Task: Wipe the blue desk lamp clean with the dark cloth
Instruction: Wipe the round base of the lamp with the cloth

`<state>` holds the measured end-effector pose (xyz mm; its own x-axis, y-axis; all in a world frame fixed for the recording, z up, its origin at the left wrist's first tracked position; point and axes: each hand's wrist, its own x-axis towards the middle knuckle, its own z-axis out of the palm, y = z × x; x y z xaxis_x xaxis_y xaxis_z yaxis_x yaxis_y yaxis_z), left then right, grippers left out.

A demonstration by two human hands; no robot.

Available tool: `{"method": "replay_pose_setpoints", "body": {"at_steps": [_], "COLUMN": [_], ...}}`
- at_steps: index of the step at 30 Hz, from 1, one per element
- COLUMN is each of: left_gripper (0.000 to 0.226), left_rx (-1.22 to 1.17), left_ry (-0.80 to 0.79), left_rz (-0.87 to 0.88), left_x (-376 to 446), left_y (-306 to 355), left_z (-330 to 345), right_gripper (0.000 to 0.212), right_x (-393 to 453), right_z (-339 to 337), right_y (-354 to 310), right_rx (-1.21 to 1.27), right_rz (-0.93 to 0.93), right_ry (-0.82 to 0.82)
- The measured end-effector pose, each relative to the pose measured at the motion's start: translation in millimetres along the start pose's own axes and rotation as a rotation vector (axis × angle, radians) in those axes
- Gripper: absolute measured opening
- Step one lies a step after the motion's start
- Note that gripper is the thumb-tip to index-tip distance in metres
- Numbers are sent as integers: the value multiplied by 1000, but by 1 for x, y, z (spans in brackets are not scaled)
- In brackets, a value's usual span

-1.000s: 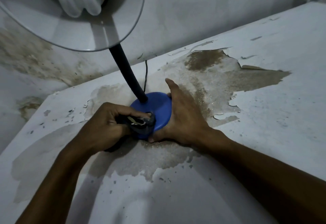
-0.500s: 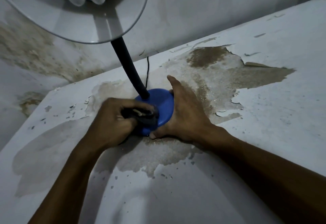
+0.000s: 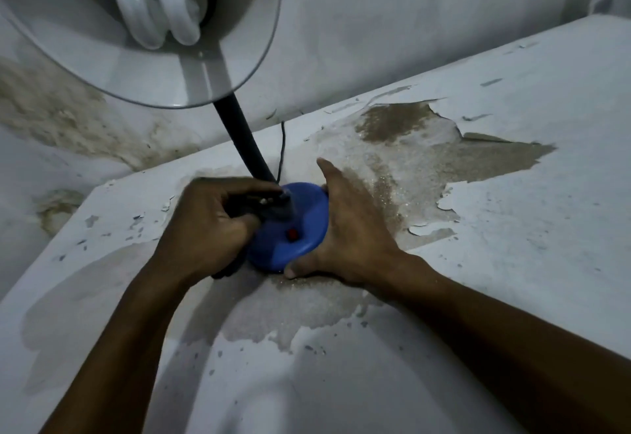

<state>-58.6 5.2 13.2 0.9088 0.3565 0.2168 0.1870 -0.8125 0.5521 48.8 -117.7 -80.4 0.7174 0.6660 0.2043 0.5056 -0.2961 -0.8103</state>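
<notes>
Left hand [image 3: 208,225] is balled up around the dark cloth [image 3: 273,210], pressing it on the lamp's round blue base [image 3: 300,228] right by the black gooseneck [image 3: 244,140]. Right hand [image 3: 345,228] is spread open, cupping the base's right edge. Lamp sits on a peeling white worktop [image 3: 512,194], shade [image 3: 218,68] and spiral bulb [image 3: 157,13] up top-left.
</notes>
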Motion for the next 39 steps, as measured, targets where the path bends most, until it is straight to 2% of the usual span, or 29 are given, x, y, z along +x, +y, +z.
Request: {"method": "replay_pose_setpoints", "body": {"at_steps": [1, 2, 5, 9, 10, 12, 14, 16, 20, 24, 27, 30, 35, 39], "left_gripper": [46, 48, 54, 60, 60, 56, 55, 57, 54, 56, 58, 61, 46, 48], "left_rx": [26, 72, 182, 39, 25, 19, 100, 156, 62, 137, 277, 383, 233, 268], "left_ry": [67, 65, -105, -304, -282, -121, -18, -40, -224, -70, -77, -51, 8, 86], "left_rz": [-11, -18, 30, 105, 89, 45, 27, 30, 6, 134, 170, 105, -37, -110], "left_x": [3, 5, 1, -6, -4, 3, 6, 3, 7, 23, 31, 25, 7, 14], "left_y": [-3, -3, 2, 12, 10, 0, -5, -9, -3, 4, -2, -15, -40, -63], "left_z": [3, 8, 19, 6, 4, 7, 19, 25, 10, 22, 40, 38, 18, 11], "right_gripper": [145, 145, 146, 130, 134, 144, 148, 150, 151, 152, 153, 150, 150, 150], "right_x": [0, 1, 1, 1, 0, 0, 0, 1, 1, 1, 1, 2, 1, -1], "right_z": [0, 1, 1, 0, 0, -1, 0, 0, -2, 0, 1, 2, 0, -1], "right_y": [1, 2, 2, 2, 1, 0, 1, 1, 0, 0, -1, 1, 2, 1], "right_rx": [1, 5, 11, -36, -46, -30, -19, -15, -25, -7, 7, 13, 3, -13], "right_rz": [-4, -4, 2, -26, -22, -5, 1, 9, 10, 14, 11, 8, 11, 8], "right_ry": [2, 1, -3, 22, 13, -4, -5, -12, -15, -10, 2, 11, 8, 15]}}
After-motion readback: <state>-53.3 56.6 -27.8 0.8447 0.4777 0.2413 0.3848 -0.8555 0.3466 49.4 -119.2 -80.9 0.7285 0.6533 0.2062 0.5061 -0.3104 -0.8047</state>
